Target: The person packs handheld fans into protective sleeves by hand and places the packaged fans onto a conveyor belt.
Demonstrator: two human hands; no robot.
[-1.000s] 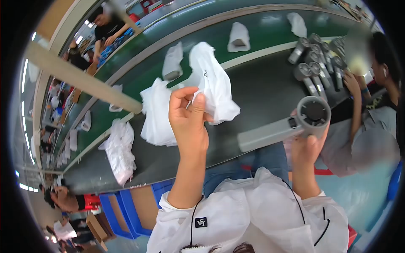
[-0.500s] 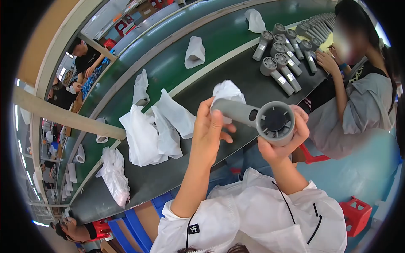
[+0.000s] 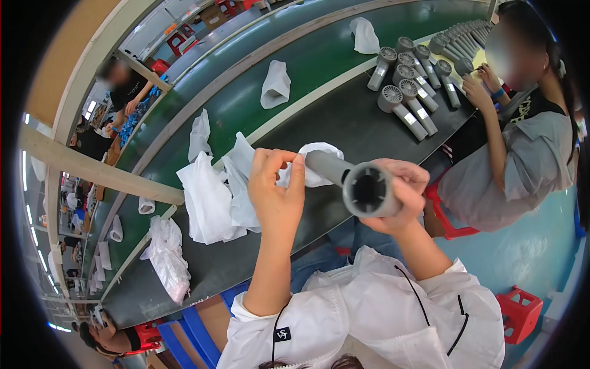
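A grey handheld fan is gripped around its round head by my right hand, its handle pointing up and left. The handle's end lies at the mouth of a white plastic bag; how far inside it reaches I cannot tell. My left hand pinches the bag's edge between thumb and fingers, left of the handle. Just beyond that hand, more white bags lie in a pile on the dark table.
Several grey fans lie in rows at the right, beside a seated co-worker. Wrapped items rest on the green conveyor belt. A crumpled plastic bag lies at left, near a beam. A red stool stands at lower right.
My left hand has moved left and up, off the fan's handle, holding the bag's edge. The fan has shifted left and its handle now meets the bag's opened mouth.
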